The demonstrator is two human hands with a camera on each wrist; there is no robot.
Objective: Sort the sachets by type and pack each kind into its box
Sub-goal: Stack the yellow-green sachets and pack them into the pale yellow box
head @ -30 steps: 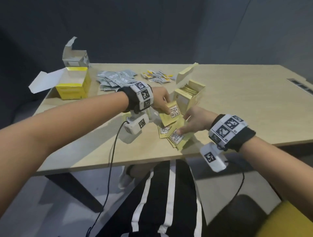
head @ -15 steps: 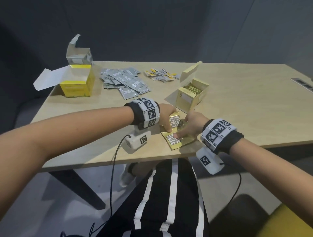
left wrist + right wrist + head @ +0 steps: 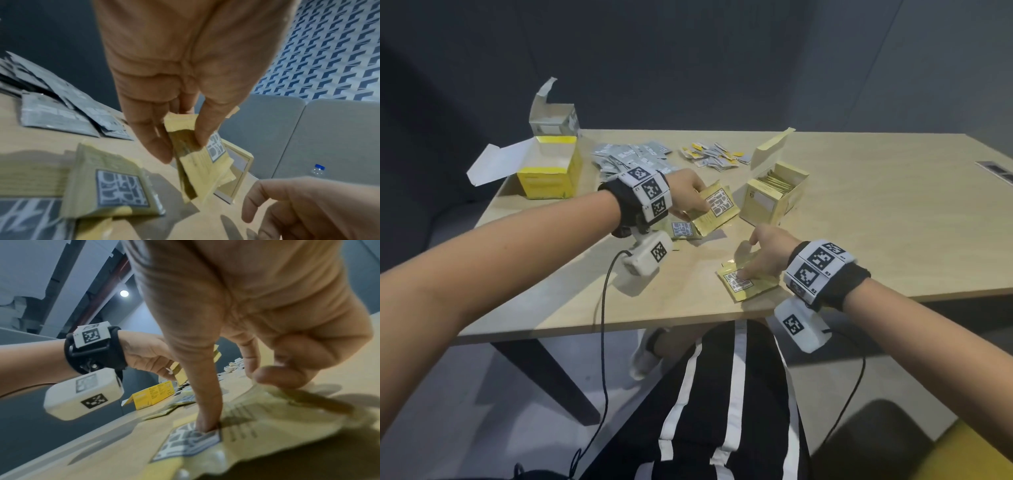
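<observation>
My left hand [image 3: 697, 202] pinches a small stack of gold sachets [image 3: 717, 209] between thumb and fingers, held just left of the open gold box [image 3: 774, 200]. In the left wrist view, this stack of gold sachets [image 3: 203, 164] hangs from the left hand [image 3: 180, 146] above the table. My right hand [image 3: 748, 270] presses down on other gold sachets [image 3: 750, 286] near the table's front edge. Seen from the right wrist, its index fingertip [image 3: 205, 425] sits on a sachet's label [image 3: 185, 443]. More gold sachets [image 3: 683, 230] lie under my left wrist.
A pile of grey sachets [image 3: 630, 157] and a pile of small yellow-white sachets [image 3: 714, 158] lie at the back of the table [image 3: 893, 222]. An open yellow box [image 3: 548, 173] and an open grey box [image 3: 554, 120] stand at the back left.
My left hand has lifted away from the right hand, back and to the left, carrying its gold sachets. The right hand stays pressed on the sachets near the front edge.
</observation>
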